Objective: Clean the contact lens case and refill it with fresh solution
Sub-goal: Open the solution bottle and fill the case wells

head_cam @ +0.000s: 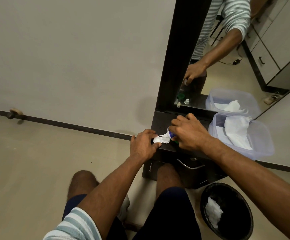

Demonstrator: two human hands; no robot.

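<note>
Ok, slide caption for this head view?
Left hand steadies lens case while right hand tips solution bottle over it.

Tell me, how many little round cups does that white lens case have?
2. On the lens case, one cup lies by the left hand, the other under the bottle tip held by the right hand.
</note>
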